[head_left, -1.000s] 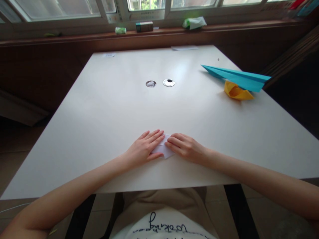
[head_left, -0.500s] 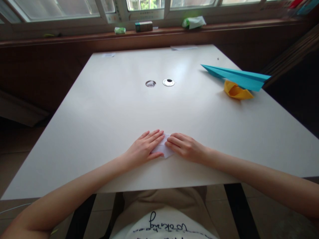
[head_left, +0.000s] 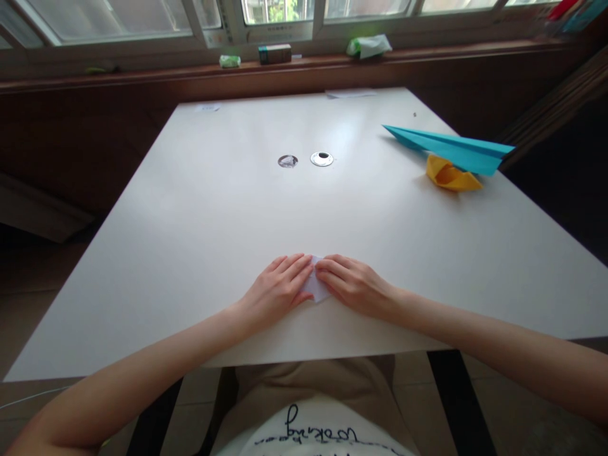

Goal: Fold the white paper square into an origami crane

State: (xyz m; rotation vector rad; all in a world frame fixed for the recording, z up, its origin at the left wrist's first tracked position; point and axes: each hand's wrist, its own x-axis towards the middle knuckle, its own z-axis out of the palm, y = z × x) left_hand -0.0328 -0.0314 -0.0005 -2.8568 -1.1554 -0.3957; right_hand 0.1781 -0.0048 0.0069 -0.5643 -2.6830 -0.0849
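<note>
Paper [head_left: 318, 291] beneath fingers at the table's near side

The small, white, folded paper lies on the white table [head_left: 228, 221], near the middle of the edge closest to the person. The left hand [head_left: 275, 288] is open and flat, palm down, its fingers together over the left part of the paper and its thumb spread toward the lower edge. The right hand [head_left: 356, 283] is partly curled, fingertips on the right part; its thumb is hidden, so whether it pinches the paper cannot be told. The fingertips of both hands nearly meet.

Well beyond, toward the right, are a blue plane [head_left: 456, 150] and, just in front of it, a yellow boat [head_left: 449, 175]. Two round fittings, one dark [head_left: 287, 161] and one silver [head_left: 322, 159], sit side by side farther back. Behind the table, a box [head_left: 275, 54] stands on the sill [head_left: 180, 71].
</note>
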